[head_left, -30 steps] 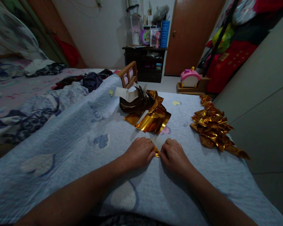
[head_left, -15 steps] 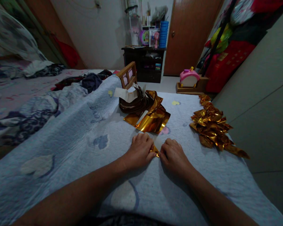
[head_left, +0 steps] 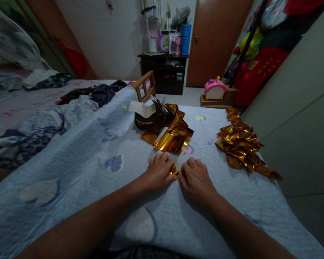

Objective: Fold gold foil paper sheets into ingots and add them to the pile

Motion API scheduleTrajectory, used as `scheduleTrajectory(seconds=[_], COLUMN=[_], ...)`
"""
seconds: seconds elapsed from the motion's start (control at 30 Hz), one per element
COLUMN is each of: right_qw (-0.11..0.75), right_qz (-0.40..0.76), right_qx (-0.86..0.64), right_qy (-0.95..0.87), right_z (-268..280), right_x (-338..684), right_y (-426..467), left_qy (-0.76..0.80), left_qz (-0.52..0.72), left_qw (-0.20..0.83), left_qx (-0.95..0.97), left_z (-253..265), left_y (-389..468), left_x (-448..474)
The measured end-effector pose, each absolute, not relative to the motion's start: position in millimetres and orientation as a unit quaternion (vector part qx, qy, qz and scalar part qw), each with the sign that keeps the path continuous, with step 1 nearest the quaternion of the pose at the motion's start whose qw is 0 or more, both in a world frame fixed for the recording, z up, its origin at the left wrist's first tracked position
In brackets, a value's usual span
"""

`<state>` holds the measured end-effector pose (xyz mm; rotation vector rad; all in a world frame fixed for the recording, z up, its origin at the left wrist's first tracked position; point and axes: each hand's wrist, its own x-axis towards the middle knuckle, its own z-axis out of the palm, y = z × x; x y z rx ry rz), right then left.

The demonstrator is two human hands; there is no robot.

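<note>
Between my hands lies a small sheet of gold foil paper (head_left: 175, 172), partly folded and largely covered by my fingers. My left hand (head_left: 160, 169) is closed over its left side, thumb pressed on the foil. At its right edge, my right hand (head_left: 194, 176) is curled, with thumb and fingertips pinched against the sheet. Just beyond them rests a stack of gold foil sheets (head_left: 175, 138), with a fanned, bent bundle of dark and pale edges behind it. A pile of folded gold foil pieces (head_left: 239, 144) lies off to the right.
A blue quilted cover (head_left: 91, 187) with heart shapes spreads under everything. Rumpled bedding (head_left: 29, 133) is at left. Beyond the bed's wooden rail (head_left: 143, 86) stand a dark cabinet (head_left: 162, 75), a pink toy (head_left: 215, 90) and a door (head_left: 217, 43). A pale panel (head_left: 299, 118) rises along the right.
My right hand has shifted slightly left, closing the gap to my left hand at the foil. The view has moved a little; the stack and pile look unchanged.
</note>
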<state>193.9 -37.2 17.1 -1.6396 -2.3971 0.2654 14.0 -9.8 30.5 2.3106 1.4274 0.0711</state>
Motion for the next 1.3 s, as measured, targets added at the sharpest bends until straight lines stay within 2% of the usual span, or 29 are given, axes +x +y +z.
scheduleTrajectory(seconds=[0.7, 0.97, 1.13, 1.3], right_qw=[0.091, 0.144, 0.184, 0.185], right_qz=[0.118, 0.18, 0.17, 0.169], right_qx=[-0.559, -0.522, -0.512, -0.512], right_qy=[-0.816, -0.822, -0.822, -0.821], right_z=[20, 20, 12, 6], right_x=[222, 226, 219, 212], right_y=[-29, -24, -22, -21], left_qy=[0.517, 0.511, 0.494, 0.453], left_qz=[0.044, 0.101, 0.142, 0.18], left_qw=[0.212, 0.232, 0.244, 0.276], left_qx=[0.828, 0.821, 0.823, 0.828], left_z=[28, 22, 19, 16], left_y=[-9, -5, -3, -1], left_x=[10, 6, 5, 4])
